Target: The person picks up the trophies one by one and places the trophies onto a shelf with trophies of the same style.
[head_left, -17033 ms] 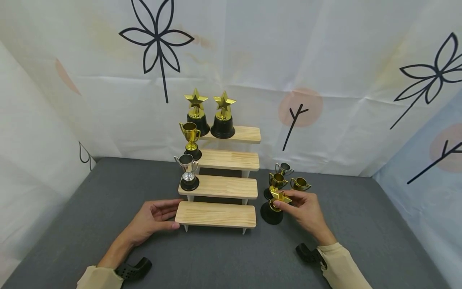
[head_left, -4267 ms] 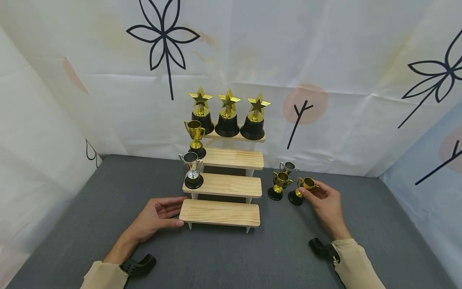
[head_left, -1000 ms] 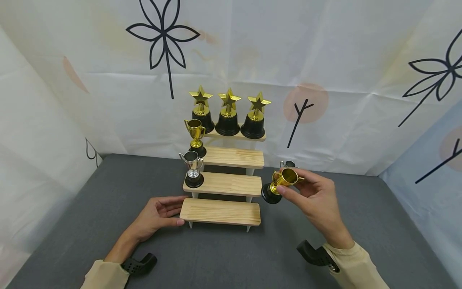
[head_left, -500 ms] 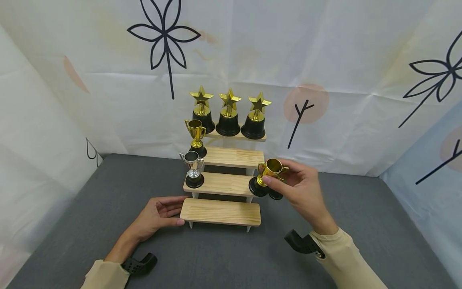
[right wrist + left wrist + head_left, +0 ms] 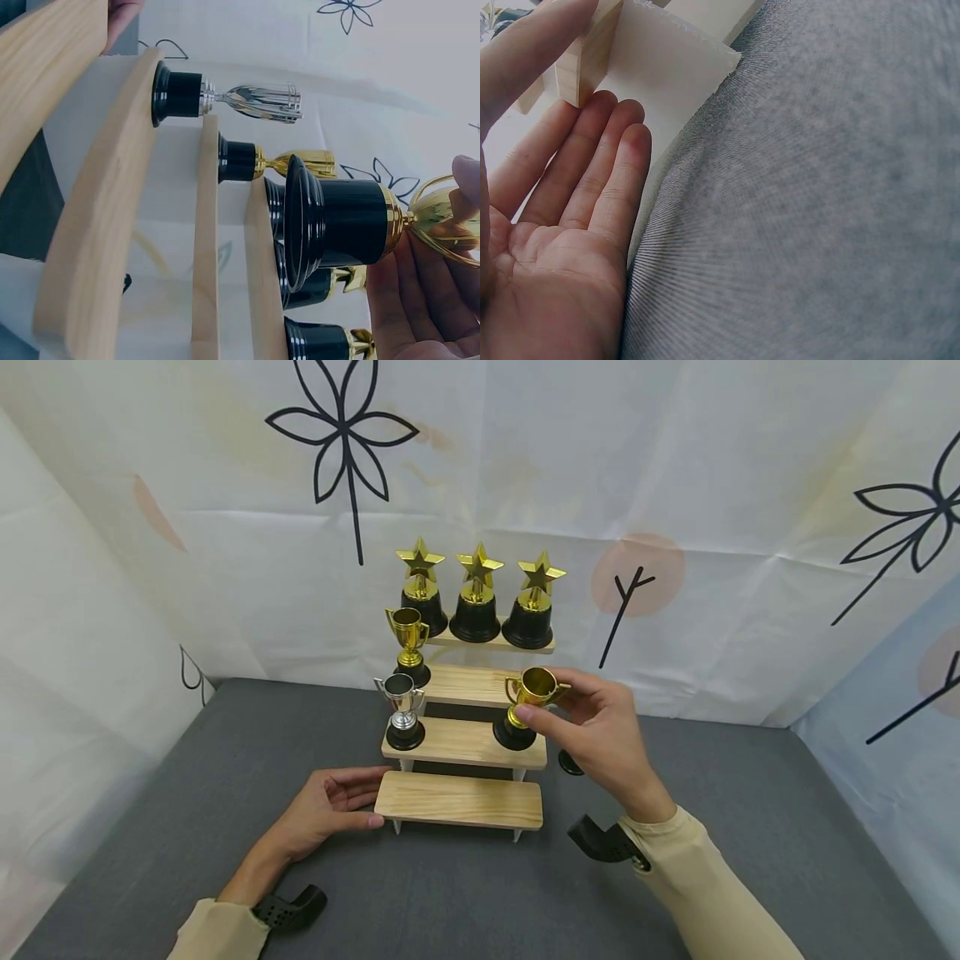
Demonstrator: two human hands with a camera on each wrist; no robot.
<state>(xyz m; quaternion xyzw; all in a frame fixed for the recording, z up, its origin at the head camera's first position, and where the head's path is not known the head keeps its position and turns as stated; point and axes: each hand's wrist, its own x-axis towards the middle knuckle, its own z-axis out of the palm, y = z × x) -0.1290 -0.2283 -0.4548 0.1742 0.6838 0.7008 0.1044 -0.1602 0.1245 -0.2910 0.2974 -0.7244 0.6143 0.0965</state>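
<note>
My right hand (image 5: 603,739) pinches a gold trophy cup (image 5: 535,687) with a black base between thumb and fingers. In the head view its base overlaps the right part of the second shelf from the front (image 5: 457,742); the right wrist view shows the black base (image 5: 352,221) up close, apart from the shelf edges. My left hand (image 5: 330,810) is at the left end of the lowest wooden shelf (image 5: 457,802), fingers nearly straight, fingertips at the board's edge and thumb at its front corner. A silver trophy cup (image 5: 403,710) stands at the left of the second shelf.
Another gold cup (image 5: 408,639) stands at the left of the third shelf. On the top shelf are three star trophies (image 5: 476,602). A black base (image 5: 570,763) shows on the grey table (image 5: 480,902) behind my right hand. A white printed cloth (image 5: 675,443) hangs behind.
A third star trophy has joined the top shelf since the oldest frame. My right hand has lifted a gold cup off the table and moved it left over the stand. The left hand stays put.
</note>
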